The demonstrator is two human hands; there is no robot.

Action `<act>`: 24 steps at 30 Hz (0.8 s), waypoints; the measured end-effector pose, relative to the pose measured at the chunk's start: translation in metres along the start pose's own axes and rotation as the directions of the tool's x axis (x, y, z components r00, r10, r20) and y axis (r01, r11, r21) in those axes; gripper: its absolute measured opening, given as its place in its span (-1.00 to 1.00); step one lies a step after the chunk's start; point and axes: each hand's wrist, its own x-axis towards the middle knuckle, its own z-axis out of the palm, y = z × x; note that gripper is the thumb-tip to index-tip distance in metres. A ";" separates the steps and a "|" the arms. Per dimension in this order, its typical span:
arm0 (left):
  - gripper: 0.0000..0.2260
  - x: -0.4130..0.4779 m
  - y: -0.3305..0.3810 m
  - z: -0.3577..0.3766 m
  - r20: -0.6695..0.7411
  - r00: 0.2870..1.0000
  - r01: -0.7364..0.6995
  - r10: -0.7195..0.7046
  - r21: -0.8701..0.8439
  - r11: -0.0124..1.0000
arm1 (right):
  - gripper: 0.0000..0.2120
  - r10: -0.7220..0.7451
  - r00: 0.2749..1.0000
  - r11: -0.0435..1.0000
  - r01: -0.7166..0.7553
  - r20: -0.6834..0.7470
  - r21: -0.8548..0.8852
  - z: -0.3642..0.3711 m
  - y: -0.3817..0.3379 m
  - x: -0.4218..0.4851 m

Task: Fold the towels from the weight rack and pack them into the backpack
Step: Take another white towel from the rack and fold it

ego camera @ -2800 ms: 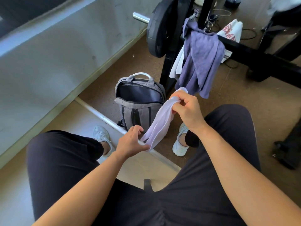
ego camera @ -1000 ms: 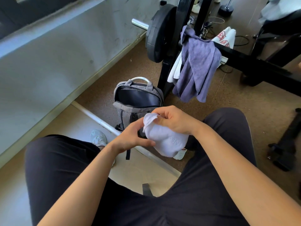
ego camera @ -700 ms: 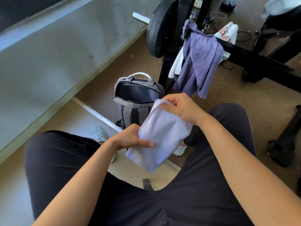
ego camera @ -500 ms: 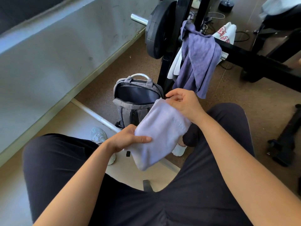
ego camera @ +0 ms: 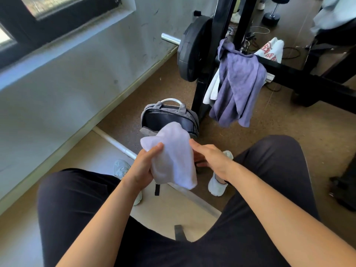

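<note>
A folded pale lilac towel (ego camera: 173,157) hangs between my knees, gripped along its left edge by my left hand (ego camera: 143,166). My right hand (ego camera: 210,158) is beside the towel's right edge, fingers loosely spread, touching or just off the cloth. Behind the towel, on the floor, stands the grey backpack (ego camera: 169,116) with its top unzipped and dark inside showing. A purple towel (ego camera: 238,83) drapes over the black weight rack (ego camera: 217,45), a white one (ego camera: 212,89) hangs behind it, and a white towel with red print (ego camera: 271,49) lies over the rack's bar.
A black weight plate (ego camera: 192,49) on a steel bar sits left of the rack. A grey wall (ego camera: 77,78) runs along the left, with a white pipe (ego camera: 117,143) on the floor. My legs and white shoes (ego camera: 217,185) flank the backpack. A dumbbell (ego camera: 271,15) lies at the back.
The long, stretched towel has been folded into a compact pad. My left hand now grips it alone at the left edge, and my right hand has come off its top corner.
</note>
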 end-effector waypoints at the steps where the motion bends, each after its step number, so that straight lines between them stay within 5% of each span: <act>1: -0.51 0.000 -0.001 -0.001 0.002 1.000 -0.009 0.009 0.005 1.000 | -0.40 -0.039 0.999 0.998 0.038 0.018 0.047 0.005 0.000 0.000; 5: -0.59 -0.002 0.000 -0.003 0.022 0.999 -0.048 0.047 0.050 0.998 | -0.69 -0.174 0.985 0.970 0.175 -0.020 0.170 0.012 0.000 0.002; 9: -0.67 -0.009 0.004 0.000 0.027 0.998 -0.057 0.054 0.118 0.991 | -0.72 -0.106 0.993 0.980 0.097 0.043 0.175 0.012 -0.002 0.001; 16: -0.75 -0.014 0.011 0.000 -0.055 0.997 -0.041 0.058 0.268 0.962 | -0.78 -0.208 0.978 0.967 0.210 -0.026 0.145 0.011 -0.002 -0.004; 21: -0.75 -0.010 0.002 0.000 -0.276 0.925 -0.140 0.260 0.389 0.911 | -0.76 -0.363 0.908 0.922 0.318 -0.209 -0.222 0.011 0.007 0.004; 24: -0.72 -0.006 -0.004 -0.003 -0.299 0.826 -0.227 0.479 0.601 0.767 | -0.87 -0.490 0.851 0.821 0.379 -0.188 -0.426 0.008 0.003 0.002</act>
